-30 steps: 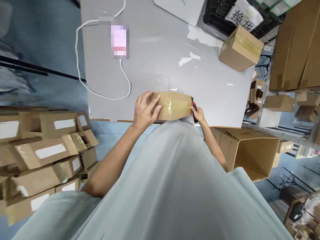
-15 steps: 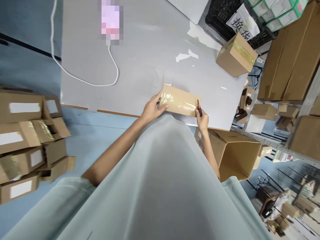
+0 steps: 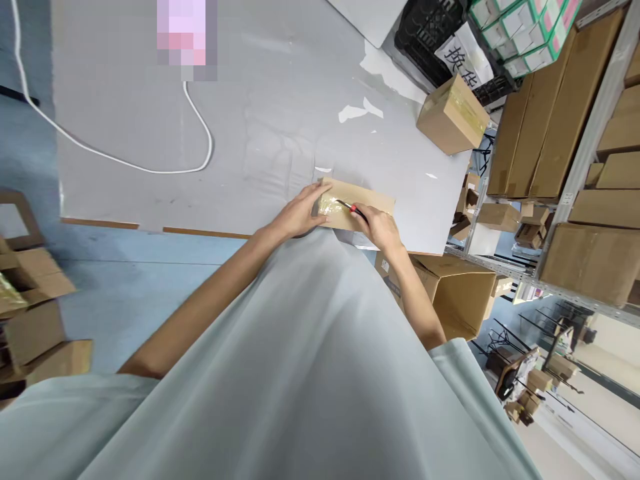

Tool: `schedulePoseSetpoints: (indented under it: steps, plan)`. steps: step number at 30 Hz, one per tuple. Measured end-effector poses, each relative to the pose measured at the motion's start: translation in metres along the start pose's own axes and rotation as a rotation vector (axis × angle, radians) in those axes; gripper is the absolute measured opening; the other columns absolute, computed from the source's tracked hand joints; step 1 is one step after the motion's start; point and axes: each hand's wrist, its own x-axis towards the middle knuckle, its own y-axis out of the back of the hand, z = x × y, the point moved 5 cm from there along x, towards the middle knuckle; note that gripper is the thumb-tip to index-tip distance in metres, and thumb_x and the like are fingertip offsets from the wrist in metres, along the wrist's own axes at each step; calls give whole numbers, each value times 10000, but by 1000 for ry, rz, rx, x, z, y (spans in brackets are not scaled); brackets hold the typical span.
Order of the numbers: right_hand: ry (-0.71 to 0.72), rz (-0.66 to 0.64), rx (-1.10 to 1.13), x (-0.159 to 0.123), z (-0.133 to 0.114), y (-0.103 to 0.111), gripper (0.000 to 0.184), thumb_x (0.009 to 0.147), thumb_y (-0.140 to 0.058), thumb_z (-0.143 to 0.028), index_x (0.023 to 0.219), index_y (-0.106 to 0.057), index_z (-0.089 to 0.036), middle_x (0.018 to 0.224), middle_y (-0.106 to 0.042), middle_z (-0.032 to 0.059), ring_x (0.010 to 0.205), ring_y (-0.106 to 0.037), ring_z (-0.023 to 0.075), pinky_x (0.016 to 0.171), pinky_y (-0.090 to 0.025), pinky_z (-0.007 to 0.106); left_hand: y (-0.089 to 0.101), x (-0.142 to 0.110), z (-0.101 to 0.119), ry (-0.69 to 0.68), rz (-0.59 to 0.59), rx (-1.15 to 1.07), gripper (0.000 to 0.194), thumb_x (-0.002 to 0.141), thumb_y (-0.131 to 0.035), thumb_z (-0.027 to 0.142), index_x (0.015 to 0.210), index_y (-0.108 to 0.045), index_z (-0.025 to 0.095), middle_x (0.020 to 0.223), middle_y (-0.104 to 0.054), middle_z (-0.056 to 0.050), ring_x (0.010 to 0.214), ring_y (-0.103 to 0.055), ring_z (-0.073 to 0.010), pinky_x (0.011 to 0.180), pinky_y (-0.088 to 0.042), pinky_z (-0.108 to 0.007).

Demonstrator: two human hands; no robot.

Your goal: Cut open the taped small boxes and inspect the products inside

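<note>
A small taped cardboard box (image 3: pixel 373 195) lies at the table's front edge, with shiny clear tape along its top. My left hand (image 3: pixel 304 212) grips its left end, fingers on the far side and thumb on the near side. In my right hand (image 3: pixel 381 228) is a box cutter (image 3: pixel 356 210) with a red and black handle. Its blade points left over the tape, near the middle of the box. Whether the blade touches the tape I cannot tell.
The grey table (image 3: pixel 240 133) carries a white cable (image 3: pixel 145 171), a second cardboard box (image 3: pixel 453 115) and a black crate (image 3: pixel 433 40) at the far right. A large open carton (image 3: pixel 460 303) stands below the right edge. Opened boxes (image 3: pixel 37 280) are piled at the left.
My right hand with the box cutter has moved left from the box's right end toward its middle. My left hand stays on the left end. The whole view has shifted.
</note>
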Motion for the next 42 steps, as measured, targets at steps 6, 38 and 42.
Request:
schedulePoseSetpoints:
  steps: [6, 38, 42]
  plan:
    - [36, -146, -236, 22, -25, 1, 479, 1291, -384, -462, 1664, -640, -303, 1433, -815, 109, 1249, -782, 290, 1008, -543, 336, -1, 7, -6, -58, -37, -104, 1013, 904, -854, 399, 1830, -460, 292, 1862, -454, -132, 1722, -459, -372, 1424, -409, -539]
    - [325, -163, -438, 54, -54, -3, 334, 1180, -516, -136, 1433, -723, -69, 1337, -845, 267, 1252, -830, 336, 1096, -642, 433, 1, 6, -11, 58, -9, -158, 1193, 820, -938, 696, 1826, -474, 254, 1811, -541, -169, 1513, -638, -413, 1274, -562, -573]
    - [281, -199, -448, 45, -26, 5, 360, 1150, -489, -43, 1355, -783, -80, 1366, -845, 260, 1274, -835, 323, 1070, -652, 407, 3, 2, -9, 149, -21, -139, 1294, 763, -942, 780, 1846, -446, 277, 1867, -468, -176, 1484, -657, -440, 1256, -574, -615]
